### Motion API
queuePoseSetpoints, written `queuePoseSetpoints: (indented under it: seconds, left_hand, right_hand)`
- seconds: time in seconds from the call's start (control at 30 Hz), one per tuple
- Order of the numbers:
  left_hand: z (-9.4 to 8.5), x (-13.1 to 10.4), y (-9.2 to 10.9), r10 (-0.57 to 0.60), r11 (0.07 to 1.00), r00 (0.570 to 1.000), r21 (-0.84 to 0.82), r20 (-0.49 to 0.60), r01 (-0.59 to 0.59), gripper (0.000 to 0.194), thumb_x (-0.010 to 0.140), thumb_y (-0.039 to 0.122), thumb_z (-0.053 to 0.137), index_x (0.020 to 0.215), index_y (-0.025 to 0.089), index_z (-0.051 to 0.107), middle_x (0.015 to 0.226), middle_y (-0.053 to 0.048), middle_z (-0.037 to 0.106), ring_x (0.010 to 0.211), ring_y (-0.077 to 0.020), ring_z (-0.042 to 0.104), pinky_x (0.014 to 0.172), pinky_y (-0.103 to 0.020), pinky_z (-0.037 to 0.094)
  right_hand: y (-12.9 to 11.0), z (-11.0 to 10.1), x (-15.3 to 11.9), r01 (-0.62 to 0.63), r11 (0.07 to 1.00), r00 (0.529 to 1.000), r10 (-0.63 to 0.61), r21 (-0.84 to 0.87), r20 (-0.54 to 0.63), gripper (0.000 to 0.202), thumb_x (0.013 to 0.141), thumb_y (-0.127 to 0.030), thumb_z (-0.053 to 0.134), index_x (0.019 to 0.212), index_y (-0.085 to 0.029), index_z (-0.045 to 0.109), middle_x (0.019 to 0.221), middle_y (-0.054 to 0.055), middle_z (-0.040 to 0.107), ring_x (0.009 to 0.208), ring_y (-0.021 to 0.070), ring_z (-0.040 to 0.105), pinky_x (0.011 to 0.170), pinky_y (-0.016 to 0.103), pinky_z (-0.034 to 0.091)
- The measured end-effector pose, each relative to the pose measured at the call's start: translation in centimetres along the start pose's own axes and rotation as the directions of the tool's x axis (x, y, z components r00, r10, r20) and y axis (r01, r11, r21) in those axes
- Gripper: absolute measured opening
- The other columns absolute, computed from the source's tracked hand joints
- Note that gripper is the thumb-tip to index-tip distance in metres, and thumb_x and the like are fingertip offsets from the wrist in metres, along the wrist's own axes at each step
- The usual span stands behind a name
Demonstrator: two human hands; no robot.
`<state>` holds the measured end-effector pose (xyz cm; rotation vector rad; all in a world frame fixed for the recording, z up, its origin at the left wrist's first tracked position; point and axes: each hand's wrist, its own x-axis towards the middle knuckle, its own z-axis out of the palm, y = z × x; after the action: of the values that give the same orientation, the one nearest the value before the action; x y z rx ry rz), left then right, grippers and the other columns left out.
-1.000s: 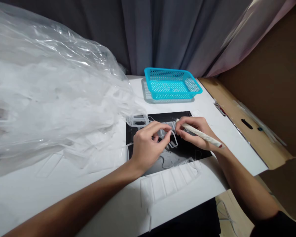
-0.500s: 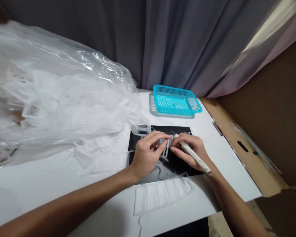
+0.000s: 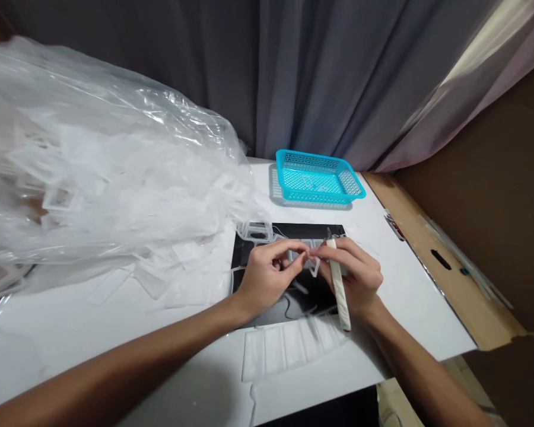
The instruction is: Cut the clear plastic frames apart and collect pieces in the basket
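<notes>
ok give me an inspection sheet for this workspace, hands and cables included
surface: white table, with a black mat lying on it
things in hand: small white frame; pen-shaped tool, dark tip pointing away from the person
clutter: big plastic bag of white pieces at left; strip of white frames at the mat's near edge
hands: left hand pinches the small white frame; right hand holds the tool, fingertips close to the left's
cables: nothing seen clearly
surroundings: blue basket beyond the mat; grey curtain behind; cardboard at right
</notes>
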<state>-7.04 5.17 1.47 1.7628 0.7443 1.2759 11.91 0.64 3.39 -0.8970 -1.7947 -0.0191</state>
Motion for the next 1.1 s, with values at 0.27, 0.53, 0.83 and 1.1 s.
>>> queuePoseSetpoints:
  seconds: [0.27,0.53,0.83,1.1]
  left_hand:
    - [-0.2,0.4,0.5,-0.094,0.99,0.982,-0.086,0.165,0.109,0.02,0.104,0.032,0.068,0.091,0.019,0.073,0.075,0.003,0.068,0.052,-0.007,0.052,0.048,-0.021,0.038]
    - [-0.3,0.3,0.4,-0.12,0.986,0.974,-0.091,0.192,0.139,0.022,0.105,0.032,0.065,0.087,0.02,0.066,0.068,0.005,0.056,0.053,-0.0078,0.046,0.049,-0.021,0.036]
    - [-0.3,0.1,-0.1,-0.09,0.995,0.981,-0.021,0.172,0.095,0.023,0.108,0.037,0.064,0.093,0.02,0.071,0.079,0.002,0.066,0.062,-0.0097,0.054,0.057,-0.023,0.042]
    - [-0.6,-0.6,-0.3,-0.025,0.988,0.999,0.155,0.04,0.019,0.023,0.116,0.035,0.05,0.135,0.027,0.06,0.087,0.005,0.07,0.054,-0.0092,0.054,0.056,-0.025,0.043]
  right_hand:
    - [0.5,-0.3,1.1,-0.647,0.693,0.753,0.648,0.319,0.119,0.023,0.098,-0.038,0.081,0.083,-0.02,0.077,0.068,-0.001,0.064,0.06,0.0136,0.055,0.057,0.029,0.044]
    - [1.0,-0.2,1.0,-0.646,0.559,0.704,0.699,0.52,0.123,0.025,0.1,-0.042,0.079,0.085,-0.022,0.077,0.068,-0.001,0.064,0.057,0.0142,0.053,0.057,0.031,0.046]
    - [1.1,-0.9,1.1,-0.508,0.83,0.843,0.534,0.23,-0.061,0.012,0.1,-0.03,0.079,0.09,-0.023,0.081,0.076,0.0,0.068,0.064,0.0157,0.059,0.062,0.031,0.048]
    - [5.5,0.5,3.6,-0.255,0.963,0.964,0.248,-0.08,-0.091,0.01,0.1,-0.027,0.074,0.102,-0.025,0.083,0.089,0.006,0.079,0.075,0.0212,0.075,0.07,0.034,0.063]
